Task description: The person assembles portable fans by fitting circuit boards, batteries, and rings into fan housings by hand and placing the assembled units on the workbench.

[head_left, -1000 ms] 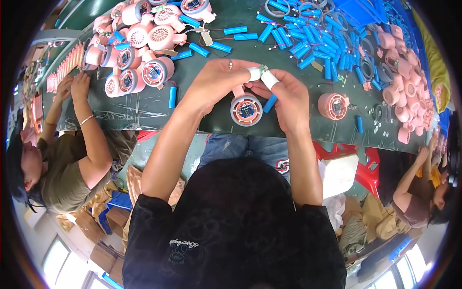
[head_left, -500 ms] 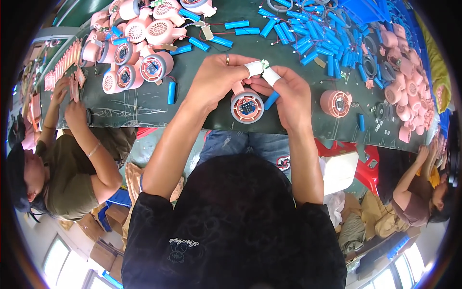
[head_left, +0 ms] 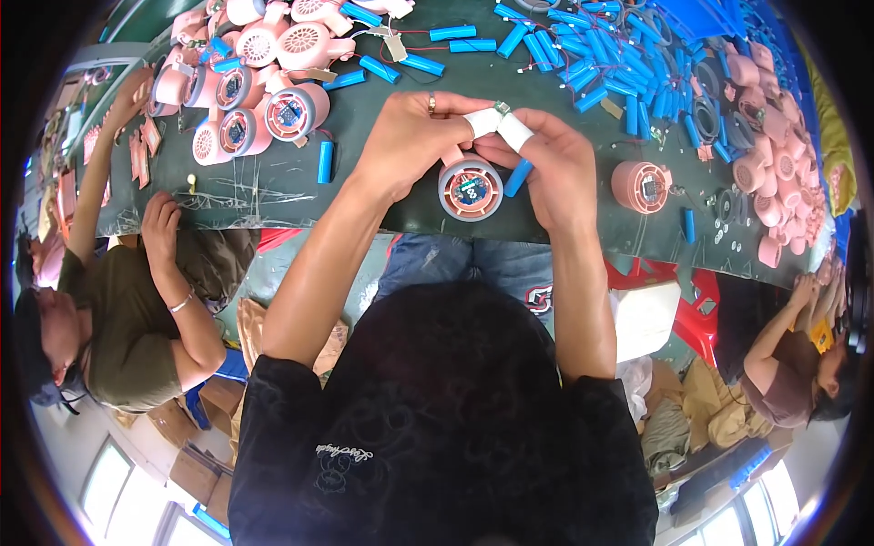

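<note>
Several pink fan housings [head_left: 259, 132] at left contain circuit boards [head_left: 290, 114]. Next, the left hand [head_left: 410, 136] pinches a small green board [head_left: 502, 107] above a grey-ringed housing [head_left: 470, 216]; the right hand [head_left: 557, 156] pinches it too. Rightward, another pink housing [head_left: 626, 187] contains a board; the blue bin's [head_left: 678, 20] contents are unclear.

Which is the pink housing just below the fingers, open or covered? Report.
Open: the pink housing shows its circuit board inside the grey ring.
</note>
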Tool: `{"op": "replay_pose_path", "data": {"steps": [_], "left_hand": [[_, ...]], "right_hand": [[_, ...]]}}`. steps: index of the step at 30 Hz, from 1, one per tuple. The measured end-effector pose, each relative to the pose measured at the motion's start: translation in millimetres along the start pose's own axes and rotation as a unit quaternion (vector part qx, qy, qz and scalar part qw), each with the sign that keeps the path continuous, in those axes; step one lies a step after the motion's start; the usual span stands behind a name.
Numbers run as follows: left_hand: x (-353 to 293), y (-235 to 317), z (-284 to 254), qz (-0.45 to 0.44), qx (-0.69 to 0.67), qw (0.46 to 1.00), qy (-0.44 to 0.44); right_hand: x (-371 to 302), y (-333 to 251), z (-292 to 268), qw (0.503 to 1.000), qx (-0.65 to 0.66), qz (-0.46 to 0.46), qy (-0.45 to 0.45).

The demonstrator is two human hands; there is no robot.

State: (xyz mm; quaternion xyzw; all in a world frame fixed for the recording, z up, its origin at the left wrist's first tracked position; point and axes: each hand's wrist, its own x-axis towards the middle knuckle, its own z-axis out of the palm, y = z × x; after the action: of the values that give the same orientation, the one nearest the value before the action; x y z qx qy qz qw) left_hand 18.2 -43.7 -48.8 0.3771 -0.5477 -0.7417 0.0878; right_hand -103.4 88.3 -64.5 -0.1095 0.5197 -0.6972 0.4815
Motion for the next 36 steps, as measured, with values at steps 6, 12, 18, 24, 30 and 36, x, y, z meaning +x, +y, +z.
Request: {"op": "replay_pose_path", "data": {"steps": [6,12,18,24,30,36], "left_hand": [[-1,1,3,0.055,0.04,0.998,-0.006],[-44,-6,0,0.323,0.365,0.873,0.033],[-69,-22,8,0.273,0.379,0.88,0.083],[-145,24,-78,0.327,0.365,0.845,0.216],[-177,23,-137,0.226,0.393,0.802,0.388],[-143,-34,-187,0.195,0.448,0.749,0.447]], "right_hand": [[6,-2,-11,0.998,0.047,0.022,-0.043],[-4,-6,-4,0.999,0.004,-0.018,0.042],[-23,-2,-3,0.997,-0.074,-0.029,0.008],[-49,-7,-6,0.972,-0.192,-0.106,-0.084],[-61,-12,-7,0.939,-0.303,-0.14,-0.082],[-78,-51,-32,0.83,-0.447,-0.328,0.058]]}}
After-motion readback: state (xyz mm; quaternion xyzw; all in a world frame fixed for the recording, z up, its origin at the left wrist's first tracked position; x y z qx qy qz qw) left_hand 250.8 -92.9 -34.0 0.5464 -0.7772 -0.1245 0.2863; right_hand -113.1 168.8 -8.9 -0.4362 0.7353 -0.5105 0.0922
